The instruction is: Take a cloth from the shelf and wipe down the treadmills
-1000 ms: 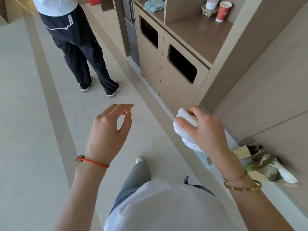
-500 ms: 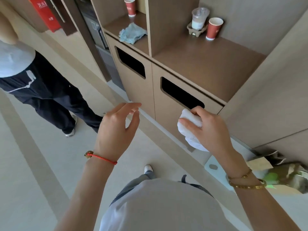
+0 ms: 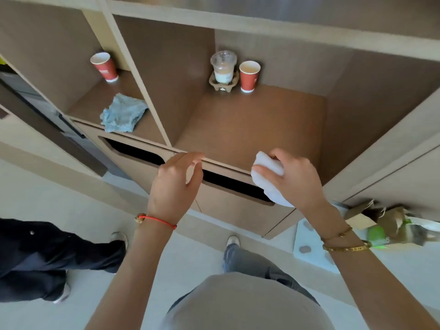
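— What's over at the left of the frame?
— A blue cloth [image 3: 123, 113] crumpled on the shelf [image 3: 250, 129], left compartment, below a red cup [image 3: 104, 66].
— And the hands?
— Left hand [image 3: 175, 184] at centre, grip loose, fingers relaxed, holding nothing. Right hand [image 3: 295, 179], grip curled round a white wad [image 3: 270, 179].

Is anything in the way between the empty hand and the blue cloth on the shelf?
Nothing visible blocks it. The left hand hangs open at the shelf's front edge, and the blue cloth lies up and to its left, near the divider. The red cup stands farther back.
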